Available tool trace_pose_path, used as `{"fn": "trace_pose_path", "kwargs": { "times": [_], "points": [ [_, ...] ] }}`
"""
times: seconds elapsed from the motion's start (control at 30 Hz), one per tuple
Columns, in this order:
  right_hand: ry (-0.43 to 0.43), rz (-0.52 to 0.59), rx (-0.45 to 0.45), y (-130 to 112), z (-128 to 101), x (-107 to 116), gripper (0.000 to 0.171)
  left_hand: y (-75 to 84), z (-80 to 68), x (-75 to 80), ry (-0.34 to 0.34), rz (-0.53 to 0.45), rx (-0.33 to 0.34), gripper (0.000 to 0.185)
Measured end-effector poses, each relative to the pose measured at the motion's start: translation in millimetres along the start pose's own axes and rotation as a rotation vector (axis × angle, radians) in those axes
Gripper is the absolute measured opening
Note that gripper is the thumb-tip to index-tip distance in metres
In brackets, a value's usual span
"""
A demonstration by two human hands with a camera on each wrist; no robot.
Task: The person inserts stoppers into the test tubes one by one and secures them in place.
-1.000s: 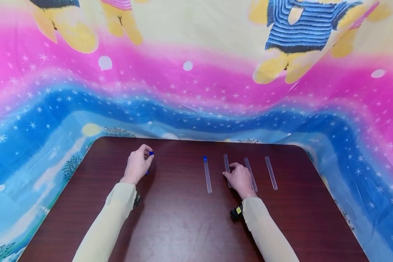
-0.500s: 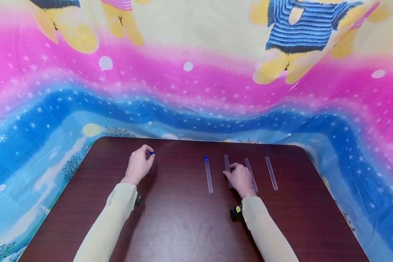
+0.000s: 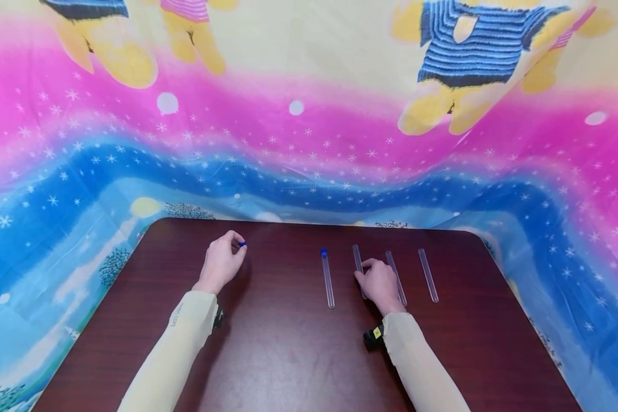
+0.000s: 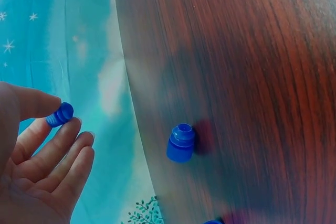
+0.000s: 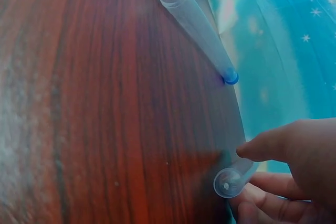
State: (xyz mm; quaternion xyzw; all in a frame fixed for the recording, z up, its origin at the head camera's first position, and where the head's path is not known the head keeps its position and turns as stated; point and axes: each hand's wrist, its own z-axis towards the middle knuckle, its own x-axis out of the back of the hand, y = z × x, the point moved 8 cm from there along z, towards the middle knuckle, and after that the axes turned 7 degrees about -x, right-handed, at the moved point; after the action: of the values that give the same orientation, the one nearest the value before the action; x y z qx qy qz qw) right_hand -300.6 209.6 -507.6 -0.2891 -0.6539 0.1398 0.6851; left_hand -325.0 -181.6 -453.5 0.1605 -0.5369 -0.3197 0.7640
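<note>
The left hand point(image 3: 220, 262) is pinching a blue cap point(image 4: 60, 114); the right hand point(image 3: 380, 284) is grasping the uncapped tube point(image 5: 231, 180) beside the capped tube point(image 3: 327, 279). Capping seems underway; next, cap must meet tube mouth.

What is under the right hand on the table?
A clear uncapped tube lies under the right hand, whose thumb and fingers close round it; its far end shows, the middle is covered. A neighbouring tube passes beside the fingers.

Four tubes point(image 3: 328, 281) lie side by side on the table point(image 3: 288, 355), right of frame centre. A loose cap point(image 4: 181, 143) lies at centre left.
</note>
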Motion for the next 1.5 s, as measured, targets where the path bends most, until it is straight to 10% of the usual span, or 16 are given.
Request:
{"fn": "trace_pose_path", "kwargs": {
  "times": [1.5],
  "points": [
    [0.15, 0.325, 0.17, -27, -13, 23, 0.027, 38.7, 3.2, -5.1, -0.033, -0.059, -0.046, 0.011]
  ]
}}
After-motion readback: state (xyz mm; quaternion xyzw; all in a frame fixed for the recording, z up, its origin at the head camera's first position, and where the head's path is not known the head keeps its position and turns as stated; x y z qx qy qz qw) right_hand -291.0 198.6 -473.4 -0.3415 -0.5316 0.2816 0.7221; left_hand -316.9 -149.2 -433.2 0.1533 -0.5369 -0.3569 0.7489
